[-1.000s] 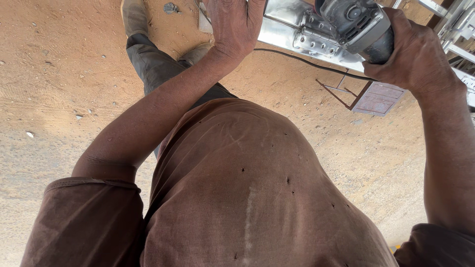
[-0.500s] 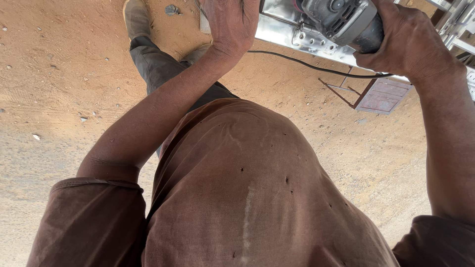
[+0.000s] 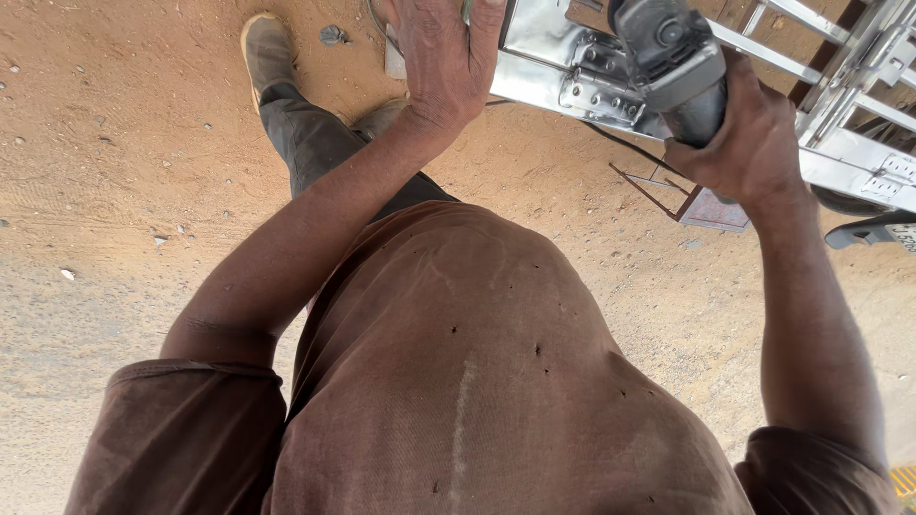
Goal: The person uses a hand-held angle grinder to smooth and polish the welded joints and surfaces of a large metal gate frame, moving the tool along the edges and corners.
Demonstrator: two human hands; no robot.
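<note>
Right hand (image 3: pixel 749 143) wraps grey grinder (image 3: pixel 673 62) body, tool head over shiny metal frame (image 3: pixel 572 72). Left hand (image 3: pixel 444 52) flat, fingers spread, pressing frame's near-left end. Frame runs rightward, rails (image 3: pixel 840 86) beyond. Small rusty stand (image 3: pixel 701 202) on sandy ground (image 3: pixel 124 191) below frame. Shoe (image 3: pixel 267 48) left of frame.
</note>
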